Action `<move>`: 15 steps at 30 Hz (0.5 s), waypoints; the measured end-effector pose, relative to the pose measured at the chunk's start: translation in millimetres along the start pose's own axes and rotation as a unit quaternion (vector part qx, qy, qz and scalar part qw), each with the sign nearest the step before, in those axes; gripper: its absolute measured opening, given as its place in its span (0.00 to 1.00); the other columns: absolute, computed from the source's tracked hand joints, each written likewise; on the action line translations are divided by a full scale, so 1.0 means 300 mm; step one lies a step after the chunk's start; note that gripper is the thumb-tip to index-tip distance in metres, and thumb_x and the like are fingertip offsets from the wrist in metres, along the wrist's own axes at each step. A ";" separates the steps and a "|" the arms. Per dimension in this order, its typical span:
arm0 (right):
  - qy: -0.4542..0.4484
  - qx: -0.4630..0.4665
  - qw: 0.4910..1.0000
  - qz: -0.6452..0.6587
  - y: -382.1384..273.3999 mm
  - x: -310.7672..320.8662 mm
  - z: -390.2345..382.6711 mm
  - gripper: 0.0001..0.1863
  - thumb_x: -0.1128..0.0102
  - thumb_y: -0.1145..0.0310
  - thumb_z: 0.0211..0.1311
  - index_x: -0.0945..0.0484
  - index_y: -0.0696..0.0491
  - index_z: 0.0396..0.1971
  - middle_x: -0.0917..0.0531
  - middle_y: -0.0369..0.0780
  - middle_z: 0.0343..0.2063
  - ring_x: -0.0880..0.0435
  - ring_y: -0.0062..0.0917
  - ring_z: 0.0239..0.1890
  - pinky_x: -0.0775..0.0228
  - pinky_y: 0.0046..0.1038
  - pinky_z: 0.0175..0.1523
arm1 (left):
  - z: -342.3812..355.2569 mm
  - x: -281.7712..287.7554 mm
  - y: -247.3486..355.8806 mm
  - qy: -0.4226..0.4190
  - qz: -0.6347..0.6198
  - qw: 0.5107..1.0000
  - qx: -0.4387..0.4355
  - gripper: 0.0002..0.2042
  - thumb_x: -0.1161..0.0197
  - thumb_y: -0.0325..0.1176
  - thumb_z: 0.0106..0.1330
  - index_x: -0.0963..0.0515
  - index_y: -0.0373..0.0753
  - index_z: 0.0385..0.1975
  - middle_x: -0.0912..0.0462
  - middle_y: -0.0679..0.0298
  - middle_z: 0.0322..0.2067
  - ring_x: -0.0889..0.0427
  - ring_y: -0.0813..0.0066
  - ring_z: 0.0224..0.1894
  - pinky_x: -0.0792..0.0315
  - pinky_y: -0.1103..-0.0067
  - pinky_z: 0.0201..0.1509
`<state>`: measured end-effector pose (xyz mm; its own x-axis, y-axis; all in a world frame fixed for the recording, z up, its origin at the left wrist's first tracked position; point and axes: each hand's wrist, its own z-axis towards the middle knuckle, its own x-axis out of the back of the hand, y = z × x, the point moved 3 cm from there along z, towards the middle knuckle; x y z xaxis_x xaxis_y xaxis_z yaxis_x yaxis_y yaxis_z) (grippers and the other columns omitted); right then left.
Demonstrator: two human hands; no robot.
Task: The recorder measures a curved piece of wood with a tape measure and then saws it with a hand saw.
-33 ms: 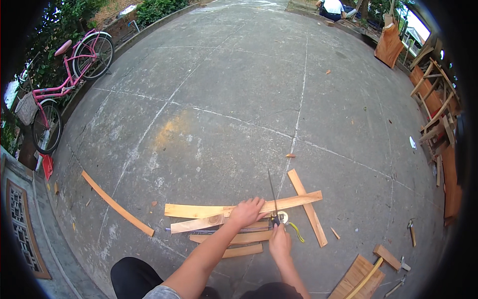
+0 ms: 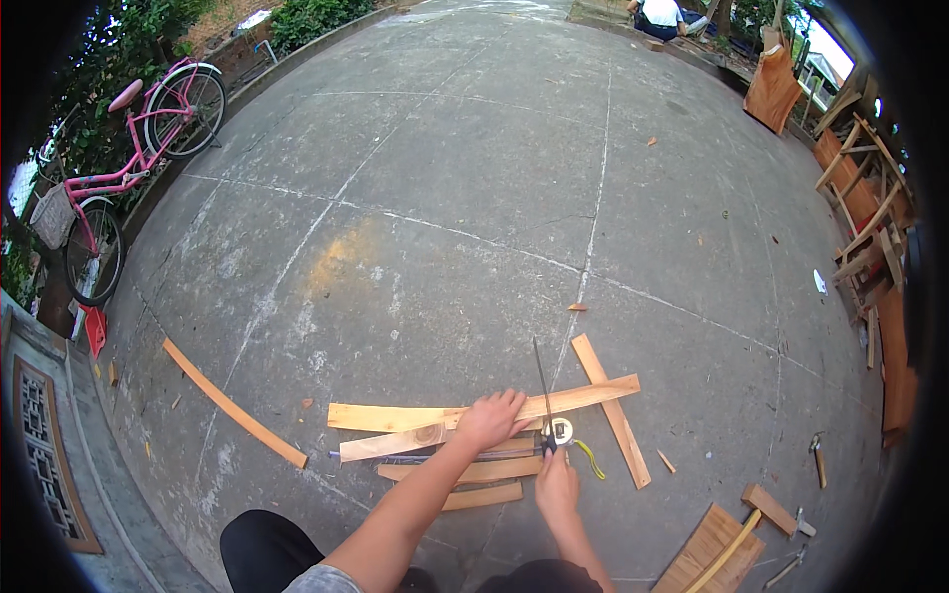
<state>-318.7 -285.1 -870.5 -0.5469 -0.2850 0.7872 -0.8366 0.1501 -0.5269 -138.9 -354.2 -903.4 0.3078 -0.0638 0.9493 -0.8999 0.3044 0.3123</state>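
Observation:
Several light wooden slats lie on the concrete in front of me. My left hand (image 2: 491, 417) presses down on a long slat (image 2: 395, 416), fingers curled over it. Another slat (image 2: 610, 407) lies across it at an angle. My right hand (image 2: 556, 486) is closed at the foot of a thin dark metal strip (image 2: 541, 381) that points away from me across the slats. A round tape measure (image 2: 561, 431) with a yellow-green strap sits right beside its fingertips. More short slats (image 2: 484, 494) lie under my forearms.
A long loose slat (image 2: 232, 405) lies to the left. A pink bicycle (image 2: 129, 168) leans at the far left. At lower right are a hammer (image 2: 819, 457) and boards (image 2: 707, 549). Wooden frames (image 2: 860, 227) line the right edge. A person (image 2: 660, 15) sits far off.

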 end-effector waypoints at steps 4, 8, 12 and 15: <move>-0.051 -0.071 0.996 0.002 0.036 0.039 -0.171 0.15 0.56 0.61 0.80 0.29 0.59 0.48 0.16 0.62 0.29 0.16 0.63 0.36 0.29 0.60 0.42 | 0.008 0.004 -0.019 -0.035 0.010 0.999 0.018 0.25 0.47 0.57 0.76 0.28 0.38 0.51 0.20 0.55 0.44 0.14 0.56 0.46 0.18 0.65 0.46; -0.041 -0.060 0.997 0.006 0.028 0.031 -0.136 0.15 0.57 0.62 0.80 0.29 0.59 0.49 0.16 0.62 0.27 0.17 0.63 0.34 0.30 0.61 0.40 | 0.008 0.000 -0.011 -0.039 0.013 0.999 0.022 0.24 0.48 0.57 0.76 0.28 0.38 0.51 0.20 0.56 0.44 0.14 0.56 0.45 0.18 0.65 0.46; 0.023 0.014 0.999 0.018 0.029 -0.047 0.041 0.15 0.55 0.62 0.80 0.29 0.59 0.50 0.17 0.61 0.28 0.18 0.64 0.35 0.32 0.60 0.39 | -0.001 -0.009 0.002 -0.037 0.014 0.999 0.015 0.24 0.49 0.57 0.77 0.28 0.38 0.51 0.20 0.56 0.43 0.14 0.56 0.45 0.18 0.65 0.46; -0.040 -0.044 0.998 0.005 0.055 -0.056 -0.091 0.17 0.56 0.62 0.80 0.31 0.61 0.55 0.17 0.63 0.27 0.17 0.64 0.34 0.30 0.61 0.39 | -0.023 -0.006 -0.002 -0.040 0.013 0.999 0.015 0.24 0.49 0.56 0.77 0.28 0.38 0.51 0.20 0.56 0.44 0.14 0.57 0.45 0.18 0.66 0.46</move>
<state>-324.2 -252.0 -883.8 -0.5544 -0.3564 0.7521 -0.8323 0.2345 -0.5023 -137.0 -347.6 -905.7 0.2602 -0.1318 0.9565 -0.9167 0.2775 0.2876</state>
